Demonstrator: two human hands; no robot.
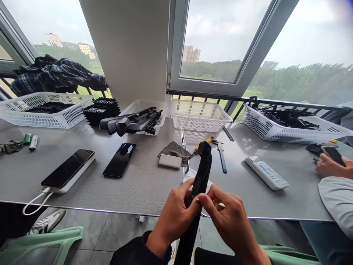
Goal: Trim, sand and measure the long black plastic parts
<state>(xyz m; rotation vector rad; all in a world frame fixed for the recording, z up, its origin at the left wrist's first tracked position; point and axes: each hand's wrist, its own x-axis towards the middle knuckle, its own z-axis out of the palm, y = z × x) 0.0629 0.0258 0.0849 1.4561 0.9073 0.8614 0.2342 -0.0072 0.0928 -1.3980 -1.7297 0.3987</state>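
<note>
A long black plastic part [203,169] rises from my lap over the table's front edge, its hooked end up. My left hand [175,215] is closed around it from the left, thumb along its near face. From the right, my right hand [231,219] pinches it at the same height, the thumb tips almost meeting. A small yellow piece [220,206] shows among my right fingers; its kind is hidden. Behind the part lie a caliper [221,156], a yellow-handled tool [208,141], a dark cloth [173,150] and a pale small box [170,161].
White baskets [202,123] line the back; the second from left holds long grey-black parts [132,121]. Ridged black parts [101,110] are stacked nearby. Two phones [120,160] lie left, a white power strip-like object [266,172] right. Another person's hand [331,165] holds a phone.
</note>
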